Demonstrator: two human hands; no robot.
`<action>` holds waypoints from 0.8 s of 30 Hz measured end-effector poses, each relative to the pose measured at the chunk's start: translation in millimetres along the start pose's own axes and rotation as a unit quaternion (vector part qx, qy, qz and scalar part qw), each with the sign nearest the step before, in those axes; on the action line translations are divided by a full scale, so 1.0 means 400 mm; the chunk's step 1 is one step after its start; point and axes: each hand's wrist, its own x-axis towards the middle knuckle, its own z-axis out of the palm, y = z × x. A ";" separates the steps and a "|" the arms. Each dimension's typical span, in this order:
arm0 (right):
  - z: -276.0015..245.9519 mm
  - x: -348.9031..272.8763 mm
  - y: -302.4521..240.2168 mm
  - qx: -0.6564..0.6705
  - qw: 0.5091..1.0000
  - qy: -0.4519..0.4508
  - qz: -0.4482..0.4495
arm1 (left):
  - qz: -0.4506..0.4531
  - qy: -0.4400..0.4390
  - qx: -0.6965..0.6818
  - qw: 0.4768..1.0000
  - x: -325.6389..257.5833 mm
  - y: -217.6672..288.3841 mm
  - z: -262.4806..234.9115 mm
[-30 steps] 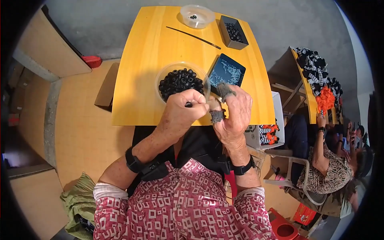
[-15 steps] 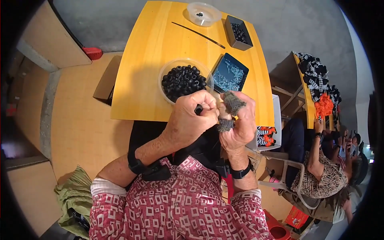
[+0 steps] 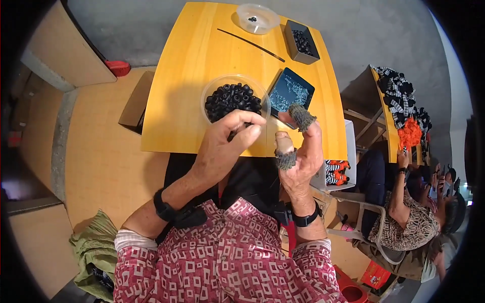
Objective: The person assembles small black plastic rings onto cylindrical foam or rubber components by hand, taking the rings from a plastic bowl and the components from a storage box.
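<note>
My left hand (image 3: 222,144) is at the near rim of a clear round tub (image 3: 203,111) of small black tube-shaped pieces (image 3: 233,101). Its fingers are curled, thumb and forefinger close together at the tips. Something dark shows in the gap behind them, but I cannot make out what it is. To its right, my right hand (image 3: 302,159) has thumb and forefinger spread apart, with nothing visible between them. Grey knitted sleeves (image 3: 302,117) wrap that forefinger and thumb. Just beyond it lies a dark shallow tray (image 3: 288,93) of tiny pale bits.
Farther back on the yellow table (image 3: 187,55) are a thin dark stick (image 3: 250,45), a grey box (image 3: 309,58) of black pieces and another clear tub (image 3: 257,22). A white box (image 3: 348,146) with striped, orange-topped items stands at the right edge. A co-worker (image 3: 404,222) sits at right.
My hands have parted; a moment ago their fingertips met, with a black tube piece in the left. The left has shifted slightly left, and the right's thumb and forefinger have opened.
</note>
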 end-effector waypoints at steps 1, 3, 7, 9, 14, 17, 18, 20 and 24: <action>0.002 -0.004 0.005 0.020 0.999 0.000 0.029 | -0.002 -0.016 0.009 1.000 -0.008 0.012 -0.007; 0.004 -0.009 0.009 0.026 0.999 -0.011 0.026 | 0.049 -0.045 0.014 0.998 0.000 0.010 -0.015; 0.001 -0.013 0.002 0.056 0.995 -0.076 0.037 | 0.060 -0.108 -0.002 0.992 0.017 0.003 -0.010; 0.004 -0.011 0.002 0.073 0.993 -0.084 0.029 | 0.068 -0.141 0.044 0.987 0.024 0.009 -0.019; 0.013 -0.012 -0.034 0.350 0.903 -0.087 0.234 | 0.198 -0.168 0.127 0.957 0.022 0.027 -0.026; 0.009 -0.014 -0.027 0.405 0.865 -0.126 0.267 | 0.246 -0.155 0.149 0.945 0.015 0.029 -0.017; 0.011 -0.016 -0.023 0.440 0.843 -0.133 0.278 | 0.263 -0.146 0.151 0.942 0.014 0.023 -0.016; 0.017 -0.025 -0.016 0.475 0.820 -0.141 0.287 | 0.280 -0.139 0.155 0.937 0.004 0.022 -0.015; 0.020 -0.039 -0.013 0.515 0.773 -0.168 0.331 | 0.318 -0.108 0.242 0.910 -0.006 0.029 -0.009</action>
